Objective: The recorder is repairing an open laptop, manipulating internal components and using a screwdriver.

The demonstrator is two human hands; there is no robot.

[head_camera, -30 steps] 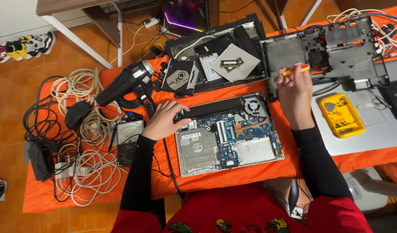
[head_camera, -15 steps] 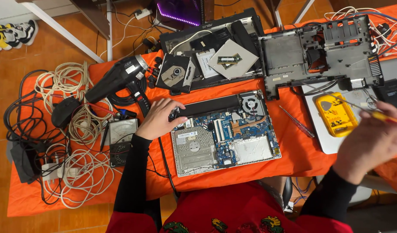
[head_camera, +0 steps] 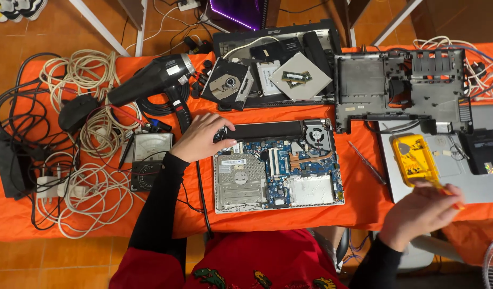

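The left hand (head_camera: 201, 138) lies flat, fingers spread, gripping nothing, on the top-left corner of the opened laptop base (head_camera: 278, 166) at the tabletop's (head_camera: 364, 198) near edge. At four o'clock, the right hand (head_camera: 420, 211) hovers past that edge, its grip closed on a yellow-handled screwdriver (head_camera: 450, 191), beside the yellow case (head_camera: 414, 159). Bare orange cloth lies between base and case, crossed by a loose screwdriver (head_camera: 367, 163).

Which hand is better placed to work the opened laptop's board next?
Left. The left hand already rests on the top-left corner of the opened laptop. The right hand is off to the side by the yellow case, holding a yellow-handled tool.
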